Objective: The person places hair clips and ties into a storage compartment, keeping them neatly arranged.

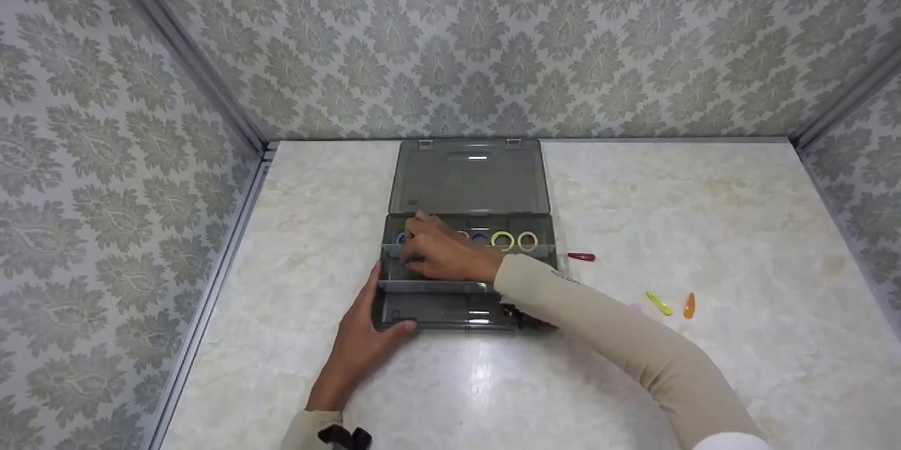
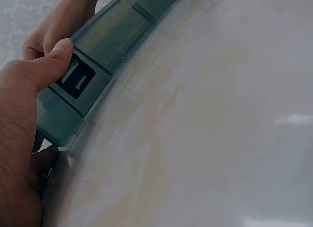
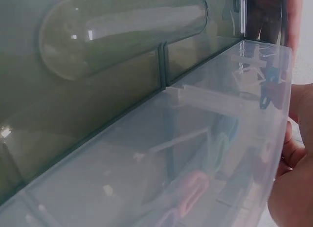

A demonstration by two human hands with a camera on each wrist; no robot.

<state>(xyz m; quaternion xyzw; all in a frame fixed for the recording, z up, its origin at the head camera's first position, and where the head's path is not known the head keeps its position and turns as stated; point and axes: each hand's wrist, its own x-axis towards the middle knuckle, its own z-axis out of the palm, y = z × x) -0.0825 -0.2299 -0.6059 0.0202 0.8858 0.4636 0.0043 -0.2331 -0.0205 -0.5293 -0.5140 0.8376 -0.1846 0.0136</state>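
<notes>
Marbled tabletop (image 1: 317, 203) — left fingers (image 1: 369, 286) grip a smoky plastic box (image 1: 464, 186); right fingers (image 1: 417, 247) inside — grasp unclear.

Pale walls patterned with grey-green leafy damask motifs close in the space: a back wall (image 1: 479, 34), a left wall (image 1: 105, 154) and part of a right wall (image 1: 869, 126). Grey corner strips (image 1: 179, 41) join them. The white worktop (image 1: 281, 260) has faint tan marbling; a bright streak of light (image 1: 481, 372) glares off its near part.
</notes>
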